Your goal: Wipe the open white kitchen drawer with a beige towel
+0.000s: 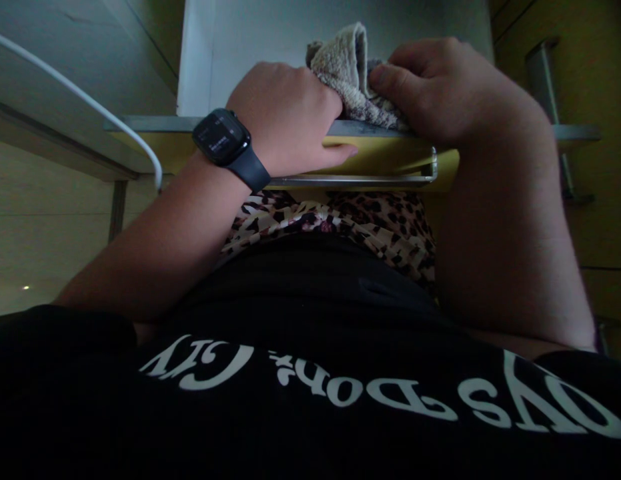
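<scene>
Drawer stands open, leaving its front edge reachable from above. Left hand laps over that edge, thumb outside, apparently bracing it; fingers curled, tips hidden, so cannot tell whether they grip anything. Right hand nearly closed, thumb pinching cloth, bunched at the edge between both hands, probably for firmer hold.

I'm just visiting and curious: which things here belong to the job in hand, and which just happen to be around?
Part of the job:
Cloth, held in the right hand
Open drawer, with the left hand at its front edge

Just around:
White cable at left
Smartwatch on the left wrist
Cabinet handle at right
</scene>
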A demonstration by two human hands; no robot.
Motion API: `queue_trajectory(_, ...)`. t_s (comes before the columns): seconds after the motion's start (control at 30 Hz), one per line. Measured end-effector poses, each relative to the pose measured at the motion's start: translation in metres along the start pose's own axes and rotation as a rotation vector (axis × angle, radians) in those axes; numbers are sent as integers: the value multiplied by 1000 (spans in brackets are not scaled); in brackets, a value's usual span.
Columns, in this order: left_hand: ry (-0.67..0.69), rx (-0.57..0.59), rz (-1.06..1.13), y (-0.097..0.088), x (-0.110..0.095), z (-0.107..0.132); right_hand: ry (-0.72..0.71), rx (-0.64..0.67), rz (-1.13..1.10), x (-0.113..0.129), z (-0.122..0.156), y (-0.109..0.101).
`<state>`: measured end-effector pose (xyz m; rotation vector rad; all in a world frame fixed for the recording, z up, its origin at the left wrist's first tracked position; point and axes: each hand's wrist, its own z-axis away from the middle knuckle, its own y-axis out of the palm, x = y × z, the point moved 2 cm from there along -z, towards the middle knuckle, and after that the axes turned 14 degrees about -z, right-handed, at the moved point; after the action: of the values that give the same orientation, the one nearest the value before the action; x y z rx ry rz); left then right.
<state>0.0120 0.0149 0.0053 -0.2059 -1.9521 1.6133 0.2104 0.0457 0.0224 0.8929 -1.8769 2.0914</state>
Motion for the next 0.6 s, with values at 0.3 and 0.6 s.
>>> queue_trajectory(0.3, -29, 26, 0, 1, 0, 0, -3, 2, -2, -1, -1, 0)
queue_trajectory(0.6, -27, 28, 36, 0, 0, 1, -17, 4, -44, -3, 2, 2)
